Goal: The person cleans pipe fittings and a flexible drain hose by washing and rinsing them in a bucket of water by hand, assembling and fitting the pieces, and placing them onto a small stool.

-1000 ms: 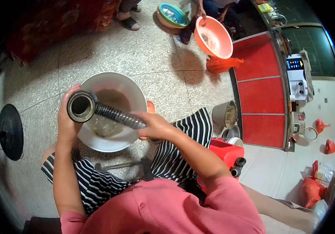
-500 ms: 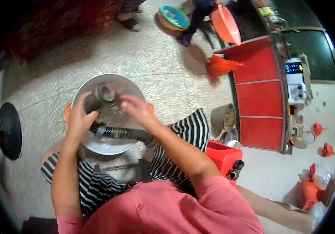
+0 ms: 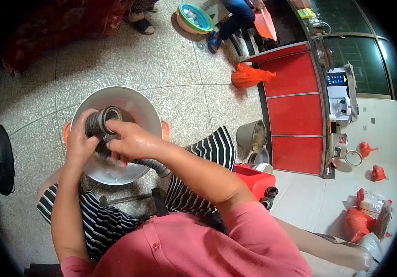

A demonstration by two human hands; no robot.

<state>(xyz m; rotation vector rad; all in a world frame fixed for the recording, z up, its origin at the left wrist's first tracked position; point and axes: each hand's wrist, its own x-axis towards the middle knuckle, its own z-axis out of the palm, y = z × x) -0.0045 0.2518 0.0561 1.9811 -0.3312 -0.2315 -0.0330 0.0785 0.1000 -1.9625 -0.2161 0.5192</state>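
1. Two bare hands, head view: the left hand (image 3: 79,141) is closed around a dark ribbed fitting (image 3: 97,123)—held over the metal basin (image 3: 151,111); the right hand (image 3: 131,141) is partly curled, its fingers at the fitting's round mouth.
2. Ribbed hose (image 3: 151,165), same view: it extends from beneath the right hand across the basin's near rim—beside the striped cloth (image 3: 207,157) over the lap.

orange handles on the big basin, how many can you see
2: a left handle and a right handle, on opposite sides of the basin.
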